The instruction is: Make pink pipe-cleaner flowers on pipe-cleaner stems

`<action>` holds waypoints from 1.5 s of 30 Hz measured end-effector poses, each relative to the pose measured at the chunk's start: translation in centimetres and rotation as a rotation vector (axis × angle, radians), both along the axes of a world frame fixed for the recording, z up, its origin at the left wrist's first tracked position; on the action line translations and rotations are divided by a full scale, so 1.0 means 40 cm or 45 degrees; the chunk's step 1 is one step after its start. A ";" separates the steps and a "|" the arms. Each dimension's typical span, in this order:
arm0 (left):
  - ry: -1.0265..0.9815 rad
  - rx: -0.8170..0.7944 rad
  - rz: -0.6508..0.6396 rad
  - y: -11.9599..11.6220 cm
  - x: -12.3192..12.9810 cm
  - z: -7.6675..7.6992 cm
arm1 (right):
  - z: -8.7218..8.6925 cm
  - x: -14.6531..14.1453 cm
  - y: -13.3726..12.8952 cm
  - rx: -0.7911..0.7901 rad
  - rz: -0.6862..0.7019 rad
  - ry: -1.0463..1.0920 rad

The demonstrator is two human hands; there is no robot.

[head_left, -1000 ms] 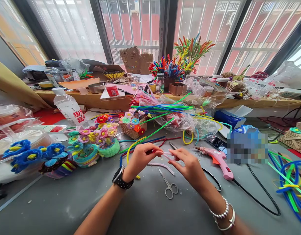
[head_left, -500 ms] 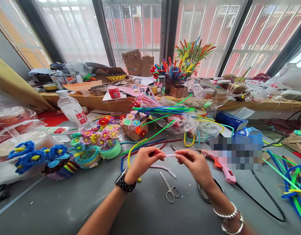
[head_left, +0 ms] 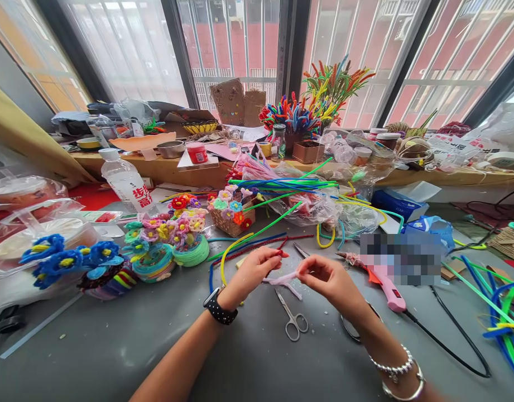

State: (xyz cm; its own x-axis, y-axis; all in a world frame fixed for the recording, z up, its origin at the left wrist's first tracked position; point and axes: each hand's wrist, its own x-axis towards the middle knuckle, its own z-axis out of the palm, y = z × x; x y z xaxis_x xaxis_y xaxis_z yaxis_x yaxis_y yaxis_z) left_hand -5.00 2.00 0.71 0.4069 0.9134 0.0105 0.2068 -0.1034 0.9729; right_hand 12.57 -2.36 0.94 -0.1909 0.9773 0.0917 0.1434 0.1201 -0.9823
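Observation:
My right hand [head_left: 330, 279] pinches one end of a short pale lilac pipe cleaner [head_left: 285, 278] between thumb and fingertips. Its other end reaches to just below the fingers of my left hand [head_left: 257, 267]; whether they touch it I cannot tell. Closed at the fingertips, my left hand holds a small red fuzzy piece [head_left: 282, 253], probably a bit of pipe cleaner, mostly covered. A second pale lilac pipe cleaner [head_left: 295, 292] lies on the grey table under the first. Small scissors [head_left: 295, 322] rest just below it, blades pointing away from me.
A pink hot glue gun [head_left: 393, 296] with a black cord lies to the right, near pliers [head_left: 301, 250]. Pots of fuzzy flowers [head_left: 154, 251] and a bottle [head_left: 126, 181] stand left. Loose pipe cleaners [head_left: 282, 187] and plastic bags fill the back; a cluttered ledge runs behind.
Before, both hands held the lilac pipe cleaner stretched between them. My left fingertips have moved up off its end, and the red piece now shows at them. The view has shifted slightly.

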 end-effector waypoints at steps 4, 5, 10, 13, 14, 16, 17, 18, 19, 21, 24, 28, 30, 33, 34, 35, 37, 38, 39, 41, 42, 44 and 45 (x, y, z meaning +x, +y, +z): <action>0.030 -0.036 -0.078 -0.007 0.008 -0.004 | -0.007 -0.019 -0.009 0.039 0.006 -0.053; 0.035 -0.024 -0.075 -0.009 0.011 -0.004 | -0.011 -0.021 -0.010 0.051 -0.020 -0.055; 0.137 0.133 -0.020 -0.019 0.019 -0.001 | -0.024 -0.024 -0.010 0.111 -0.162 -0.016; 0.142 0.184 -0.018 -0.021 0.019 0.001 | -0.022 -0.021 -0.009 0.141 -0.158 0.012; 0.132 0.190 -0.021 -0.021 0.019 0.001 | -0.021 -0.020 -0.009 0.148 -0.144 0.016; 0.113 0.194 -0.026 -0.023 0.021 0.000 | -0.019 -0.017 -0.008 0.156 -0.128 0.013; 0.107 0.197 -0.027 -0.024 0.022 0.000 | -0.019 -0.016 -0.008 0.155 -0.129 0.007; 0.104 0.201 -0.027 -0.026 0.024 0.000 | -0.019 -0.015 -0.007 0.154 -0.136 0.000; 0.101 0.206 -0.025 -0.027 0.026 0.000 | -0.020 -0.015 -0.007 0.152 -0.148 -0.010; 0.093 0.223 -0.016 -0.029 0.028 0.001 | -0.024 -0.015 -0.005 0.148 -0.179 -0.027; 0.104 0.267 -0.016 -0.029 0.028 0.001 | -0.031 -0.017 -0.004 0.139 -0.186 -0.013; 0.132 0.312 -0.041 -0.027 0.024 0.001 | -0.035 -0.021 -0.004 0.120 -0.228 0.030; 0.148 0.326 -0.059 -0.026 0.024 0.001 | -0.033 -0.021 -0.005 0.098 -0.232 0.014; 0.144 0.334 -0.104 -0.027 0.026 0.000 | -0.030 -0.020 -0.004 0.067 -0.220 -0.030; 0.127 0.333 -0.122 -0.028 0.027 -0.001 | -0.030 -0.019 -0.003 0.063 -0.228 -0.033; 0.110 0.332 -0.137 -0.029 0.027 -0.002 | -0.030 -0.018 -0.002 0.060 -0.236 -0.029; 0.090 0.332 -0.149 -0.030 0.028 -0.004 | -0.031 -0.017 0.000 0.056 -0.243 -0.019; 0.089 0.333 -0.145 -0.031 0.029 -0.004 | -0.032 -0.017 0.001 0.055 -0.239 -0.018; 0.093 0.336 -0.137 -0.031 0.029 -0.003 | -0.032 -0.017 0.001 0.057 -0.233 -0.020; 0.096 0.330 -0.109 -0.032 0.030 -0.001 | -0.031 -0.017 0.001 0.070 -0.235 -0.019; 0.090 0.319 -0.092 -0.032 0.030 0.000 | -0.031 -0.017 0.001 0.074 -0.240 -0.016; 0.070 0.284 -0.053 -0.031 0.030 0.001 | -0.028 -0.015 0.000 0.072 -0.246 -0.010; 0.059 0.269 -0.038 -0.031 0.030 0.001 | -0.027 -0.014 -0.001 0.069 -0.245 -0.009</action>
State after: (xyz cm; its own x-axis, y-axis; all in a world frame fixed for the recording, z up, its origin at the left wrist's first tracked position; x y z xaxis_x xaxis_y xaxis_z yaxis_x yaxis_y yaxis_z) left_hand -3.79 0.76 0.75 0.4384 0.8804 0.1809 0.2445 -0.3105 0.9186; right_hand 11.99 -2.39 -0.12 -0.0020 0.9895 0.1445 0.1757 0.1426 -0.9741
